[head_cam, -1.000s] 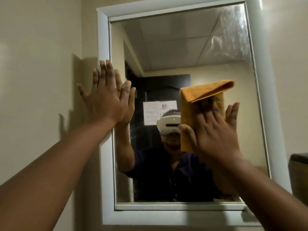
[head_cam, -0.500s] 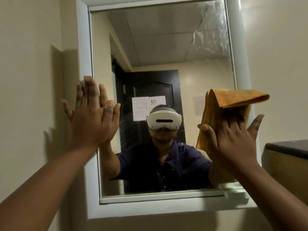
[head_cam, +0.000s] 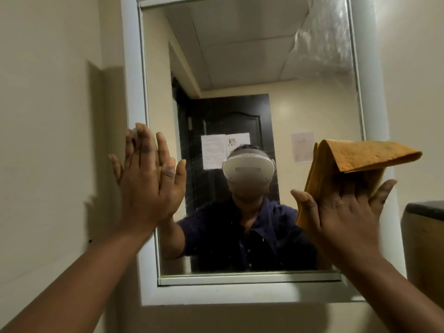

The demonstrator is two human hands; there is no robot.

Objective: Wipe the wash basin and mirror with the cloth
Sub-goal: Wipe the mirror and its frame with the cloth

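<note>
A wall mirror in a white frame fills the view. My right hand presses a folded orange cloth flat against the mirror's lower right edge, and the cloth's top flap hangs over the frame. My left hand rests flat with its fingers spread on the mirror's left edge, half on the frame. A smeared, streaky patch covers the glass at the top right. The wash basin is out of view.
Cream walls lie on both sides of the mirror. A dark-topped cabinet or ledge juts in at the right, just beside my right hand. The mirror reflects a person, a dark door with papers on it, and the ceiling.
My right hand has slid the cloth from the mirror's middle to its right edge. My left hand stayed flat on the left edge. The view has shifted, so the mirror now sits higher.
</note>
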